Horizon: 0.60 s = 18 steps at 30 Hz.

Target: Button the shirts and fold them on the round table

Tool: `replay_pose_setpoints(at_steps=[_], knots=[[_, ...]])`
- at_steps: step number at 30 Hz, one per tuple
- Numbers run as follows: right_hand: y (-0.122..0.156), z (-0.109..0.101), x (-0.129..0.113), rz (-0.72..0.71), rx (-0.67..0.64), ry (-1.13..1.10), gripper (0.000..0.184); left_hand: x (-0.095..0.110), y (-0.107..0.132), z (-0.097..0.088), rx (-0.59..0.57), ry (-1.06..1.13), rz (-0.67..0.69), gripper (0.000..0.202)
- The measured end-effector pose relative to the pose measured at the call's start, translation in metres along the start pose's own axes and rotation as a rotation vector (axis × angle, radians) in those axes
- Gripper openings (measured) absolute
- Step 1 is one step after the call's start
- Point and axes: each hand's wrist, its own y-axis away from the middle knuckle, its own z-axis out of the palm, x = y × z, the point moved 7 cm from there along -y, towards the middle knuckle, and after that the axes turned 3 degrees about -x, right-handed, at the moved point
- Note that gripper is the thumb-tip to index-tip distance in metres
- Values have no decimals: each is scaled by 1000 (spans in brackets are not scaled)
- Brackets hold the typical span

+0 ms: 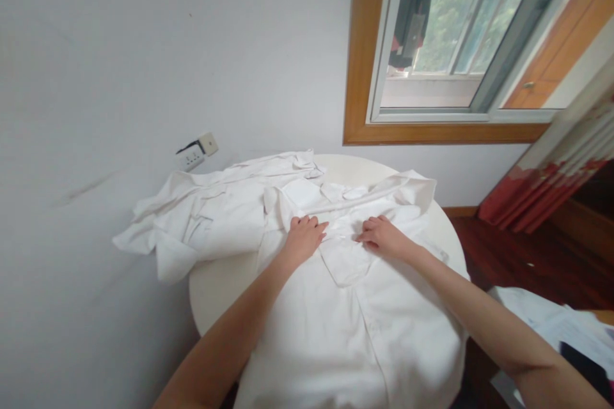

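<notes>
A white coat [330, 326] lies spread over a round white table [218, 294], its lower part hanging over the near edge. My left hand [304, 238] rests on the coat just left of the pointed flap of cloth at its upper middle, fingers curled into the fabric. On the flap's other side, my right hand [381, 236] pinches the cloth between bent fingers and thumb. The fabric around both hands is wrinkled, and the coat's far edge is bunched. The fingertips are partly hidden in the folds.
Another white garment [215, 214], loosely folded, lies at the table's left and overhangs toward the wall. Behind it is a wall socket [190, 157]. A wood-framed window [364, 134] is beyond the table. Red and white curtains [518, 198] hang right; more cloth [551, 323] lies lower right.
</notes>
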Motion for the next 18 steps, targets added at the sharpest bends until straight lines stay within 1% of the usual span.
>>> replay_pose_setpoints(at_steps=[2,4,6,8,10,12,15,16,17,18], knots=[[9,-9,15,24,22,20,24,1,0,-7,-27,5,57,27],[21,-19,37,91,55,71,20,-1,0,-20,-28,8,84,24],[33,-29,62,180,86,138,20,-9,1,-42,9,-11,56,22],[42,-39,83,257,130,196,21,-23,4,-67,62,-53,-1,25],[45,-48,93,280,197,214,23,-40,8,-91,99,-84,-51,26],[40,-55,90,243,271,185,28,-55,13,-107,87,-99,-91,27],[16,-59,69,138,318,99,38,-71,16,-120,54,-164,-228,34],[6,-57,61,111,310,74,40,-72,15,-122,51,-197,-264,39],[-6,-54,54,96,292,57,42,-68,12,-121,48,-222,-271,43],[-18,-50,48,97,265,49,42,-60,6,-118,38,-231,-237,46]])
